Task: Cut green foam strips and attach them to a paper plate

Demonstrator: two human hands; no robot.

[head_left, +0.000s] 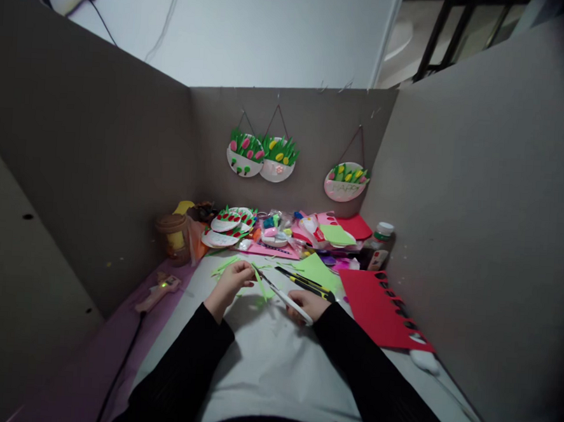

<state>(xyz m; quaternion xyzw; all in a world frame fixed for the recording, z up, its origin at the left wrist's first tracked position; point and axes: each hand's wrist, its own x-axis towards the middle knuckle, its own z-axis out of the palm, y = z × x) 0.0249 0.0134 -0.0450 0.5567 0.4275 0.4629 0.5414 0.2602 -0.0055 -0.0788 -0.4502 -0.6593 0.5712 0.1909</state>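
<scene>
Near the middle of the table, my left hand (236,283) pinches a narrow strip of green paper (261,285). My right hand (306,304) is closed around the white handle of a pair of scissors (286,299). The blades point up and left toward the strip, close to my left fingertips; whether they touch the paper I cannot tell. Just beyond my right hand lie black and yellow utility knives (306,282). Loose green paper scraps (226,266) are scattered around my left hand, and a light green sheet (317,270) lies behind the knives.
A red sheet with cut-out holes (376,309) lies at right, by a dark bottle (378,247). Decorated paper plates (223,239) and craft supplies line the back. A glue gun (159,291) with a cord and a brown cup (174,236) stand left. Grey partitions (465,184) enclose the table.
</scene>
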